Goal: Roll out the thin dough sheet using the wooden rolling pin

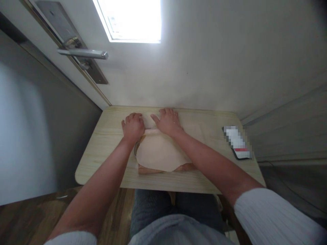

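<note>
A thin cream-coloured sheet (163, 151) with a rounded near edge lies flat over a brown board or sheet (149, 170) on the wooden table. I cannot tell whether it is dough, leather or cloth. At its far left corner rests my left hand (133, 126), palm down with bent fingers spread on the tabletop. My right hand (169, 121) presses down on the far edge of the sheet, fingers stretched forward and thumb out to the left. Between both hands runs a narrow pale pinkish strip (152, 131) along that edge. A dark curved rim (136, 148) shows at the sheet's left side.
A phone (237, 143) with a blurred screen lies at the right of the pale wooden table (102, 149). Behind the table stands a white door (204, 68) with a metal handle (84, 53) and a bright window pane (135, 20). A cable (278, 182) hangs at the right.
</note>
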A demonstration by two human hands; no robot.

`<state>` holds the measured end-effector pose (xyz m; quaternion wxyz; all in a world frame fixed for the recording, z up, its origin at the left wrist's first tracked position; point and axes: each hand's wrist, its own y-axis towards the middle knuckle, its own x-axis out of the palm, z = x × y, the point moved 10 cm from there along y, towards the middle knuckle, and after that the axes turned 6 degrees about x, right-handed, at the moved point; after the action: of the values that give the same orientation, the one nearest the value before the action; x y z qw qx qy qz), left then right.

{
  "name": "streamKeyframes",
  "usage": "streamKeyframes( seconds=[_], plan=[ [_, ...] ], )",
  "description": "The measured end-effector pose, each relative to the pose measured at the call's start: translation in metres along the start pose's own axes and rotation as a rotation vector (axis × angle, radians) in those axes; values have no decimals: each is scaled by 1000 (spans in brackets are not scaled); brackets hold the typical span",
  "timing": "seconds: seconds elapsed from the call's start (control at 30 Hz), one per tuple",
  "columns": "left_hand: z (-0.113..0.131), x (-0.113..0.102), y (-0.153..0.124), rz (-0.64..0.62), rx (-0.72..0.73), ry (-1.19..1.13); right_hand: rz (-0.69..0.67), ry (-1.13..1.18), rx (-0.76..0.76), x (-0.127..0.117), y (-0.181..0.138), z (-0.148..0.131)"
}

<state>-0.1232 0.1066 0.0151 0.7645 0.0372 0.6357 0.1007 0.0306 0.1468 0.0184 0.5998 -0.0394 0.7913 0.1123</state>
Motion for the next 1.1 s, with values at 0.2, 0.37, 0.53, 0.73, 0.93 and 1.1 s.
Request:
streamKeyframes(
  seconds=[0.2,0.37,0.53,0.73,0.93,1.1],
  plan=[
    [6,-3,-24,7,34,-9,36,-3,-6,-3,-29,-1],
    [6,0,-29,3,45,-21,54,6,5,-2,-32,1],
    [5,0,-14,0,38,-29,9,15,19,2,-14,3],
    [-2,7,12,-34,21,-19,-31,19,17,10,12,4],
    [-6,12,23,-74,1,21,-7,24,31,11,24,4],
    [-1,7,14,-45,20,6,10,29,7,3,13,2]
  ],
)
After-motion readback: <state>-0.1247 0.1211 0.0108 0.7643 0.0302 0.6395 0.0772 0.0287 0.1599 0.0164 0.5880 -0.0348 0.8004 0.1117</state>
